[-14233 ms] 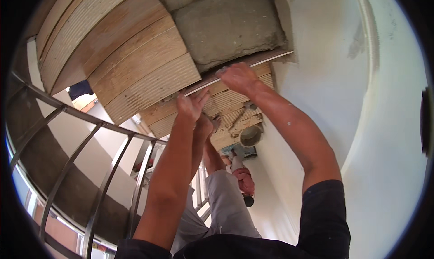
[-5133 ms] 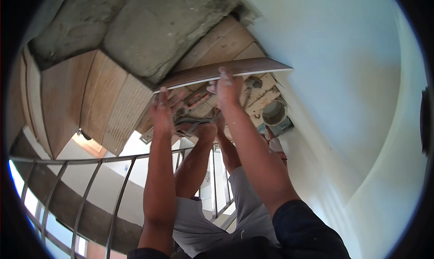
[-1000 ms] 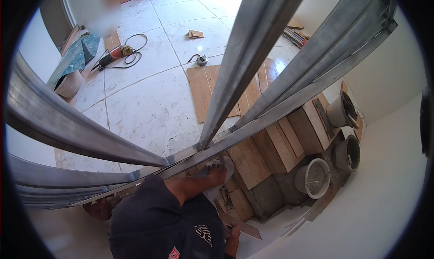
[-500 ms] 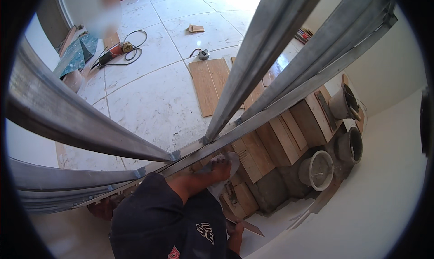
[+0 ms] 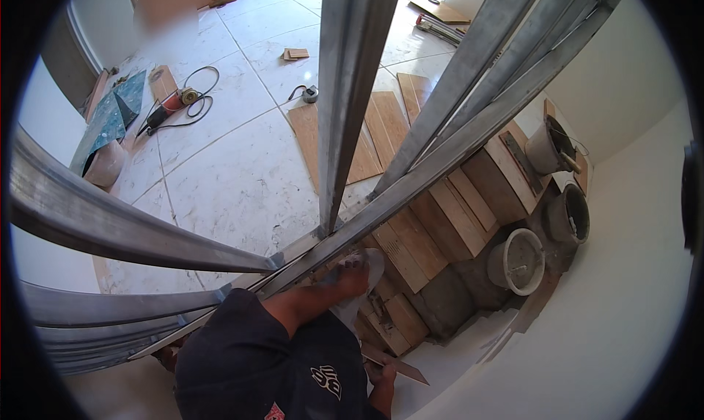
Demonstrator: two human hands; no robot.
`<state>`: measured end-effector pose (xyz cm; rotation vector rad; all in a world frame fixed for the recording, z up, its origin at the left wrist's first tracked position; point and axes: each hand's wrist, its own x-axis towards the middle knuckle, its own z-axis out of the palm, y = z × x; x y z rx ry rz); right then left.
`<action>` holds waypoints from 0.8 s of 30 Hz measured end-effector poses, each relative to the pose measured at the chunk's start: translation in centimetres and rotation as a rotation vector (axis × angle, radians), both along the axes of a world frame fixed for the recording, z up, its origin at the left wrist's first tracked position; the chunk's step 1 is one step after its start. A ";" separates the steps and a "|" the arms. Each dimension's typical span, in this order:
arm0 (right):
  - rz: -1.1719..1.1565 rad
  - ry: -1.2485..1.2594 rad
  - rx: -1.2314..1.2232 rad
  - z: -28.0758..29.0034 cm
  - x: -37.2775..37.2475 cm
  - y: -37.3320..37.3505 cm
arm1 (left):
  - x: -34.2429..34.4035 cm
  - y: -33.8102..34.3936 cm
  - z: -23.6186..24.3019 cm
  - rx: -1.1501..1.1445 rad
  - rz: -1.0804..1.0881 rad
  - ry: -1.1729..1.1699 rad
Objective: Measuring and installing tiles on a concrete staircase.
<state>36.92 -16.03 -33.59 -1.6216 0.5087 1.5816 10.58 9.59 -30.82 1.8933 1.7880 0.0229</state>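
My left hand (image 5: 355, 275) lies over light grey cloth (image 5: 375, 264), seemingly on my leg, with its small, dim fingers side by side and nothing visible in them. My right hand (image 5: 383, 374) grips the edge of a thin wood-look tile (image 5: 408, 369) low in the picture, close to my dark shirt (image 5: 293, 369). Part of that tile is hidden behind the hand and shirt. Beyond it, stair steps (image 5: 411, 248) faced with wood-look pieces climb to the right. Small pieces (image 5: 383, 314) lie on the step nearest my hands.
A metal railing (image 5: 348, 105) crosses between me and the white tiled floor (image 5: 220, 178). An angle grinder (image 5: 167, 111), a tape measure (image 5: 310, 94) and wood-look planks (image 5: 386, 130) lie beyond it. Buckets (image 5: 541, 262) stand on the steps beside the white wall (image 5: 587, 303).
The view has shifted, so the railing post looks more upright and more planks show on the floor. Both hands keep nearly the same places, and the right still holds the tile.
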 end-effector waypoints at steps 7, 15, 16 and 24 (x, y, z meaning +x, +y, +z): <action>0.009 -0.023 0.036 -1.0 -0.1 -0.2 | -0.6 0.6 1.3 -0.016 -0.080 0.055; -0.038 0.064 0.002 -3.4 0.7 -1.3 | -0.8 -0.9 20.2 0.144 -0.025 -0.779; -0.025 0.067 0.008 -3.9 0.8 -1.7 | -1.9 -1.6 24.0 0.363 -0.100 -0.903; -0.099 0.183 -0.021 -5.0 1.6 -1.1 | -9.9 2.2 40.8 1.501 0.465 -1.377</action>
